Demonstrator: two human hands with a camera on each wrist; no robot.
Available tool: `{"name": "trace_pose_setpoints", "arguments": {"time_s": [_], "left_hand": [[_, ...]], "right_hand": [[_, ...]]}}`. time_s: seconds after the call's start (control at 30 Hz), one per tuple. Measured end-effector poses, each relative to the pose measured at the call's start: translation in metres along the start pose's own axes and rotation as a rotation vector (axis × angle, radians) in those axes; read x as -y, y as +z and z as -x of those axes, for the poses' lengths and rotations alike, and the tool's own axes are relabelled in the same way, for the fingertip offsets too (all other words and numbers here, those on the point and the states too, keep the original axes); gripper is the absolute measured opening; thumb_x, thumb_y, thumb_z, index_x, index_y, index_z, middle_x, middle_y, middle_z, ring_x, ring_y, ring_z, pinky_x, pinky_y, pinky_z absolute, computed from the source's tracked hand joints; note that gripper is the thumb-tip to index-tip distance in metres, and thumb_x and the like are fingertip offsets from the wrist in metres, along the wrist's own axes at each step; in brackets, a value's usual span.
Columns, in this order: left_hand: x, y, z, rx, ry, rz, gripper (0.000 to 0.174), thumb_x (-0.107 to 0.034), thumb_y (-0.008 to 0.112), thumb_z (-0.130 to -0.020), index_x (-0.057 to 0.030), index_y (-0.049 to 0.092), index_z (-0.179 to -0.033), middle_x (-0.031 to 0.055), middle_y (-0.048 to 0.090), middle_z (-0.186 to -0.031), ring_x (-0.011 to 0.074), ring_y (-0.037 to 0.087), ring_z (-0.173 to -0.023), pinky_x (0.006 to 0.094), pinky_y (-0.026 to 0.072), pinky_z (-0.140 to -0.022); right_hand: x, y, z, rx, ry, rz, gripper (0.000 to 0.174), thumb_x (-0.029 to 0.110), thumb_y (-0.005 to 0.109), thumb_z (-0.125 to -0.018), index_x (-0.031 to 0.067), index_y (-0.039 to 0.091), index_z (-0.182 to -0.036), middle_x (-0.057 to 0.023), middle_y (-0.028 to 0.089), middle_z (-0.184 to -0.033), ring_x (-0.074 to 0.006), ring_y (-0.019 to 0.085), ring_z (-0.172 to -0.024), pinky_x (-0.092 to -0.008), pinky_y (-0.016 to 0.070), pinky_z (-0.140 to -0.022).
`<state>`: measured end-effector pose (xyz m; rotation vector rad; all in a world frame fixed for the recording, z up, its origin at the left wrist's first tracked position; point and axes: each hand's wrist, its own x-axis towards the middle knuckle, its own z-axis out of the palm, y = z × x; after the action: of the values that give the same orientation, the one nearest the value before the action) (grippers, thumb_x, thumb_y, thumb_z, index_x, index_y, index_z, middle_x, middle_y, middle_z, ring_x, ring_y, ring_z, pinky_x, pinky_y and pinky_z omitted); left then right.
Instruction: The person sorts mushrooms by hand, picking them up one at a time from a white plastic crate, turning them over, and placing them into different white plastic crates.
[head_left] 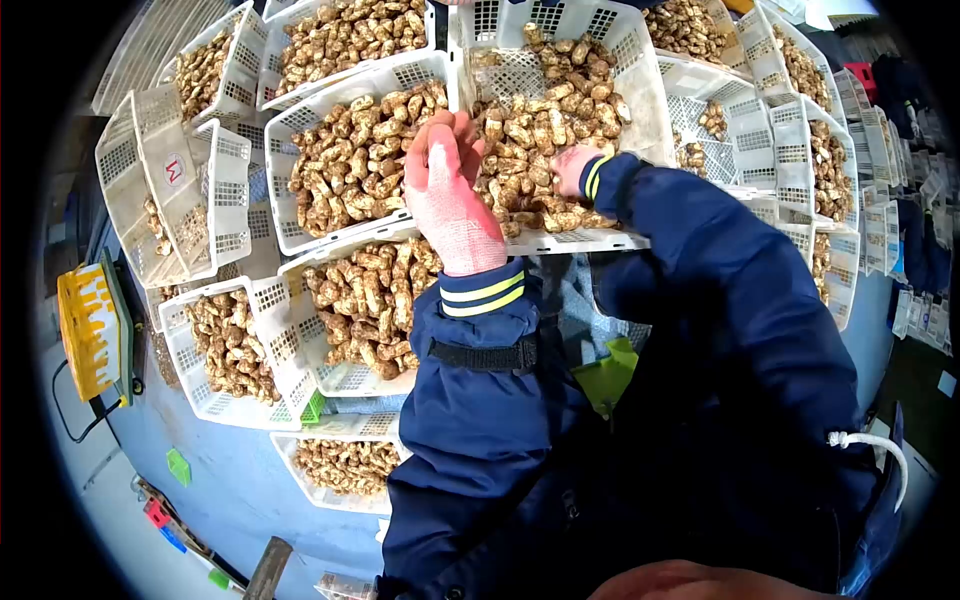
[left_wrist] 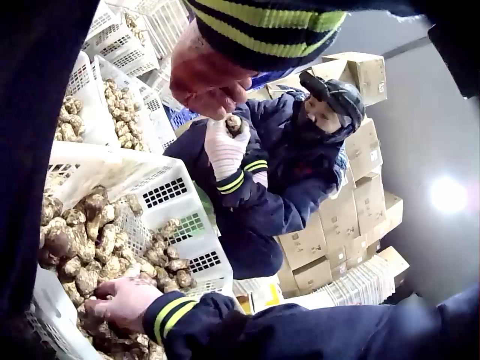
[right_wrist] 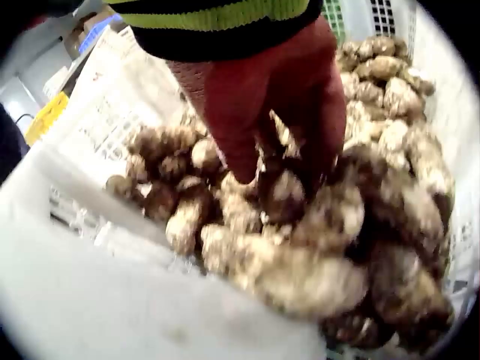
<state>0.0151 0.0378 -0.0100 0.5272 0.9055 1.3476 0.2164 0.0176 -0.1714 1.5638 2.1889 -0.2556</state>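
Brown-and-cream mushrooms [head_left: 535,130] lie heaped in a white plastic crate [head_left: 650,95] in front of me. My right hand [head_left: 575,170] reaches down into this heap. In the right wrist view, its thumb and fingers close around a dark-capped mushroom [right_wrist: 285,196]; other mushrooms surround the fingertips. My left hand [head_left: 450,195], in a pink-and-white glove, is raised over the crate's left side near a neighbouring crate. Its fingers are loosely bent in the left wrist view, and no mushroom shows in them.
More mushroom-filled crates [head_left: 360,165] stand to the left and right. Across from me, a person [left_wrist: 292,150] in dark clothing holds a mushroom [left_wrist: 234,124]. Cardboard boxes [left_wrist: 322,240] are stacked behind that person. A yellow crate [head_left: 88,325] stands on the floor at far left.
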Motion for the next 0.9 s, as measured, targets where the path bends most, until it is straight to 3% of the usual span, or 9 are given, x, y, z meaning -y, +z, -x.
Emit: {"name": "trace_pose_setpoints", "arguments": {"time_s": [0.1,0.17,0.3,0.4,0.5,0.57,0.63,0.7,0.9], "left_hand": [[0.008,0.0,-0.003,0.031,-0.042,-0.04,0.028,-0.019,0.051,-0.086,0.0001,0.05,-0.106,0.0093,0.056,-0.099,0.0165,0.057,-0.084,0.0283,0.0461,-0.075],[0.011,0.0,-0.003,0.026,-0.119,-0.196,0.033,-0.017,0.057,-0.082,0.0009,0.049,-0.109,0.0093,0.055,-0.099,0.0136,0.055,-0.085,0.0228,0.0459,-0.068],[0.04,-0.007,-0.011,0.159,-0.189,-0.613,0.054,-0.021,0.064,-0.077,0.0018,0.04,-0.12,0.0088,0.055,-0.1,0.0096,0.052,-0.076,0.0203,0.0419,-0.058],[0.036,0.0,-0.002,0.439,-0.39,-0.407,0.036,-0.023,0.06,-0.08,-0.0014,0.05,-0.107,0.0048,0.058,-0.086,0.0107,0.055,-0.066,0.0212,0.0436,-0.054],[0.022,0.006,0.007,0.307,-0.48,-0.456,0.025,-0.024,0.056,-0.084,-0.0004,0.055,-0.093,0.0056,0.059,-0.077,0.0135,0.057,-0.063,0.025,0.048,-0.052],[0.014,0.001,0.009,0.222,-0.491,-0.294,0.027,-0.026,0.055,-0.085,0.0008,0.054,-0.091,0.0074,0.058,-0.075,0.0144,0.057,-0.062,0.0253,0.0488,-0.052],[0.003,0.0,0.012,0.265,-0.449,-0.232,0.028,-0.028,0.052,-0.086,0.0002,0.052,-0.091,0.008,0.058,-0.076,0.014,0.056,-0.061,0.0246,0.0465,-0.048],[0.001,0.001,0.011,0.256,-0.467,-0.194,0.03,-0.029,0.051,-0.087,0.0,0.051,-0.093,0.008,0.058,-0.077,0.0138,0.056,-0.061,0.0243,0.0454,-0.047],[0.015,0.005,0.003,0.199,-0.396,-0.061,0.034,-0.028,0.056,-0.084,0.0002,0.048,-0.101,0.0087,0.058,-0.089,0.0167,0.058,-0.075,0.0291,0.0512,-0.067]], "right_hand": [[0.016,-0.018,-0.008,0.316,0.039,0.093,0.035,0.021,0.044,-0.08,0.0064,0.051,-0.111,-0.0059,0.057,-0.106,-0.0209,0.054,-0.098,-0.0349,0.0454,-0.078],[0.008,-0.029,-0.01,0.18,0.093,-0.002,0.036,0.021,0.047,-0.077,0.0051,0.052,-0.109,-0.009,0.058,-0.104,-0.0216,0.055,-0.095,-0.034,0.0454,-0.078],[-0.016,-0.124,0.03,-0.022,0.098,-0.957,0.05,0.035,0.064,-0.069,0.0045,0.055,-0.108,-0.0111,0.063,-0.083,-0.0179,0.059,-0.069,-0.0285,0.0465,-0.064],[-0.007,-0.153,0.059,0.027,-0.149,-1.379,0.043,0.021,0.051,-0.079,0.0044,0.047,-0.119,-0.0085,0.063,-0.084,-0.0125,0.058,-0.068,-0.0248,0.0464,-0.059],[-0.014,-0.167,0.078,0.034,-0.179,-1.741,0.041,0.011,0.042,-0.082,0.0017,0.043,-0.122,-0.0115,0.061,-0.087,-0.0151,0.059,-0.07,-0.024,0.0489,-0.061],[-0.031,-0.146,0.066,-0.113,-0.048,-1.654,0.039,0.014,0.041,-0.082,-0.0002,0.045,-0.118,-0.0163,0.06,-0.097,-0.0218,0.062,-0.076,-0.0279,0.0499,-0.067],[-0.052,-0.122,0.042,-0.191,0.092,-0.724,0.041,0.024,0.045,-0.08,-0.0012,0.05,-0.112,-0.0173,0.058,-0.104,-0.0266,0.06,-0.086,-0.0335,0.0481,-0.075],[-0.053,-0.079,0.016,0.085,0.176,-0.412,0.048,0.032,0.047,-0.077,0.0039,0.048,-0.115,-0.0175,0.058,-0.1,-0.0281,0.058,-0.087,-0.0348,0.0448,-0.08],[-0.009,0.003,-0.031,0.242,0.02,-0.025,0.043,0.02,0.048,-0.077,-0.0006,0.048,-0.115,-0.0146,0.055,-0.111,-0.024,0.054,-0.102,-0.0383,0.0461,-0.08]]}}
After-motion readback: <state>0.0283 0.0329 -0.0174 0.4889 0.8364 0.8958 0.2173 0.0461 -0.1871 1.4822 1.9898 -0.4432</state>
